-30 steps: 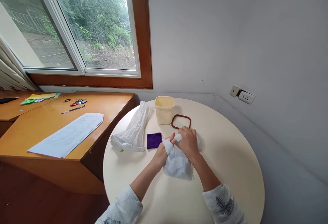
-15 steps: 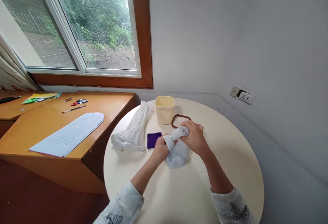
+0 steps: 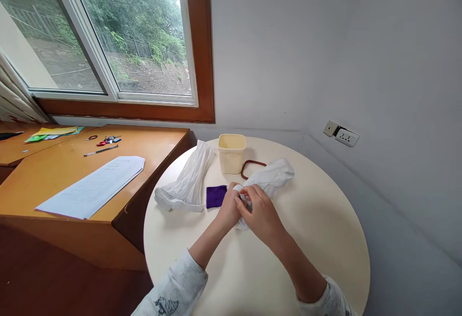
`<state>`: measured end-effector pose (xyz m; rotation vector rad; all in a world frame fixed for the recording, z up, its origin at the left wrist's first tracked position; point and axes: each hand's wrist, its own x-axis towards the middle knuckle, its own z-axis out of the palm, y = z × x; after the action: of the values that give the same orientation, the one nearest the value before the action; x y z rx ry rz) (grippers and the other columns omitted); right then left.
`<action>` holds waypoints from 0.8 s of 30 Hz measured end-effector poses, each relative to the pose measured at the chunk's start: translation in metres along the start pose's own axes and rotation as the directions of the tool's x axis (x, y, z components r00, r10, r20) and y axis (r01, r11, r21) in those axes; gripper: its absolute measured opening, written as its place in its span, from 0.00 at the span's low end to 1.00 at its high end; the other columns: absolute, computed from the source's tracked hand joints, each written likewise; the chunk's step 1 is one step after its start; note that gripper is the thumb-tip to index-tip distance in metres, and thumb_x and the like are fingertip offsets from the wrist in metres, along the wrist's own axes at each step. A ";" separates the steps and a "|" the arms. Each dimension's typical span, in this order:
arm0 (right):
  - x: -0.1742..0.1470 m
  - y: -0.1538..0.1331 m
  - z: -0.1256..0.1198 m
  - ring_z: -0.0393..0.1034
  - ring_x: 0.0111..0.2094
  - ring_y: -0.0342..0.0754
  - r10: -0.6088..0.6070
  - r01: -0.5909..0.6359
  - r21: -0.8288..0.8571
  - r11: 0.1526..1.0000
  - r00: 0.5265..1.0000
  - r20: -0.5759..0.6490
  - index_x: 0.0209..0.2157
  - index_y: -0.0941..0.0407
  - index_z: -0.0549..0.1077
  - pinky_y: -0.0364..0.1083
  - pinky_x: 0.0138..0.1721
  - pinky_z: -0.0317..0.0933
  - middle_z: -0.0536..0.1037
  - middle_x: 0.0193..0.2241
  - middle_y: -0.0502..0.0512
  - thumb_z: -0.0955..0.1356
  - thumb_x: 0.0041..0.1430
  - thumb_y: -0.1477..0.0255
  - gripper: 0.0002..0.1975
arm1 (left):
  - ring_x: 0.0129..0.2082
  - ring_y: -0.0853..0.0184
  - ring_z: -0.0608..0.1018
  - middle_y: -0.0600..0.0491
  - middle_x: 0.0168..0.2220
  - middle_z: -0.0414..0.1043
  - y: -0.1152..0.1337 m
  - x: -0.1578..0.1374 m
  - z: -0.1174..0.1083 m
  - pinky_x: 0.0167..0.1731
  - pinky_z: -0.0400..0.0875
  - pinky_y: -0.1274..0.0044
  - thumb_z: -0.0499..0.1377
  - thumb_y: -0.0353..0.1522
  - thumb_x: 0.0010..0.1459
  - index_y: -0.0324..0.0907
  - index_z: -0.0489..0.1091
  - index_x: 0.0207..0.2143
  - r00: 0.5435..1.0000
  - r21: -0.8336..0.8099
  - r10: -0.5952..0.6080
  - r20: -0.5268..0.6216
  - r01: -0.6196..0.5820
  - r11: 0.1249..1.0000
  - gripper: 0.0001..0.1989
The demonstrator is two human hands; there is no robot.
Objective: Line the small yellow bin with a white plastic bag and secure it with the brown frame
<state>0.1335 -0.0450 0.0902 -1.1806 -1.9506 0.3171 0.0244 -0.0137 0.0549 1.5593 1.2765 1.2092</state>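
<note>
A white plastic bag (image 3: 272, 176) is bunched between my hands over the middle of the round table. One loose end of it fans out to the upper right, and a lower part shows beneath my fingers. My left hand (image 3: 231, 205) is closed round the gathered bag. My right hand (image 3: 260, 212) pinches the bag close beside it, fingers bent; the exact fold in its grip is hidden. Just left of my left hand lies a purple cloth square (image 3: 215, 196). A brown ring-shaped band (image 3: 253, 163) rests behind the bag.
A cream plastic bin (image 3: 232, 157) stands at the back of the white round table (image 3: 325, 239). Another white bag (image 3: 187, 178) lies on its left. Papers (image 3: 97, 186), a pen (image 3: 101, 151) and scissors (image 3: 108, 140) are on the wooden desk at left.
The twisted top of the bag has come loose and now spreads to the upper right. My right hand has moved down and in, close against my left hand.
</note>
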 end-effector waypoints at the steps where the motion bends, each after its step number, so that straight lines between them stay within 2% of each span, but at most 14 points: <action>1: 0.001 0.004 0.003 0.65 0.33 0.47 0.054 -0.054 0.013 0.998 0.998 0.011 0.33 0.55 0.67 0.45 0.34 0.60 0.70 0.31 0.54 0.63 0.55 0.70 0.05 | 0.32 0.68 0.67 0.52 0.32 0.62 0.002 -0.001 0.000 0.32 0.64 0.77 0.54 0.22 0.44 0.39 0.66 0.25 1.000 0.034 0.016 0.022 -0.017 0.999 0.05; 4: 0.005 0.018 0.003 0.65 0.33 0.47 0.137 -0.140 0.060 0.988 0.989 0.057 0.34 0.55 0.67 0.46 0.35 0.61 0.71 0.33 0.54 0.63 0.55 0.67 0.07 | 0.33 0.68 0.68 0.51 0.35 0.61 0.008 -0.001 -0.002 0.33 0.65 0.76 0.53 0.22 0.46 0.38 0.66 0.27 0.993 0.193 0.060 0.098 -0.078 0.978 0.06; 8: 0.005 0.023 -0.004 0.64 0.32 0.46 0.134 -0.139 0.033 0.990 0.983 0.123 0.31 0.55 0.68 0.46 0.36 0.59 0.70 0.31 0.53 0.62 0.54 0.70 0.05 | 0.34 0.68 0.68 0.50 0.36 0.61 0.012 -0.001 -0.004 0.34 0.65 0.76 0.50 0.20 0.45 0.38 0.64 0.27 0.989 0.316 0.073 0.132 -0.111 0.942 0.09; 12: 0.004 0.020 -0.005 0.63 0.30 0.45 0.162 -0.158 -0.047 0.986 0.982 0.097 0.25 0.55 0.65 0.44 0.33 0.56 0.69 0.27 0.50 0.62 0.50 0.73 0.02 | 0.33 0.67 0.68 0.51 0.35 0.61 0.016 -0.005 -0.002 0.31 0.65 0.77 0.50 0.20 0.44 0.40 0.63 0.27 0.977 0.345 0.114 0.178 -0.170 0.923 0.09; 17: 0.007 0.026 -0.001 0.56 0.23 0.42 0.219 -0.212 -0.100 0.972 0.974 0.060 0.19 0.55 0.57 0.42 0.26 0.51 0.63 0.20 0.46 0.62 0.46 0.73 0.07 | 0.32 0.68 0.69 0.51 0.36 0.62 0.021 -0.009 0.000 0.31 0.66 0.78 0.48 0.20 0.47 0.41 0.64 0.28 0.963 0.385 0.099 0.252 -0.193 0.902 0.10; 21: 0.008 0.033 -0.002 0.55 0.21 0.41 0.196 -0.196 -0.063 0.979 0.981 -0.001 0.19 0.55 0.57 0.41 0.25 0.50 0.63 0.19 0.45 0.61 0.46 0.74 0.07 | 0.34 0.68 0.71 0.50 0.39 0.64 0.022 -0.011 0.001 0.34 0.66 0.77 0.46 0.24 0.55 0.41 0.66 0.28 0.963 0.335 0.154 0.220 -0.223 0.915 0.11; 24: 0.009 0.038 -0.003 0.56 0.21 0.40 0.204 -0.204 0.006 0.979 0.979 -0.010 0.18 0.55 0.58 0.41 0.25 0.51 0.63 0.18 0.45 0.61 0.47 0.74 0.07 | 0.35 0.69 0.71 0.49 0.41 0.63 0.018 -0.014 0.002 0.35 0.66 0.77 0.47 0.26 0.56 0.40 0.66 0.26 0.959 0.299 0.232 0.163 -0.272 0.915 0.10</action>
<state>0.1577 -0.0182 0.0747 -1.3793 -1.8216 0.4213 0.0303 -0.0310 0.0690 2.0563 1.2620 1.0752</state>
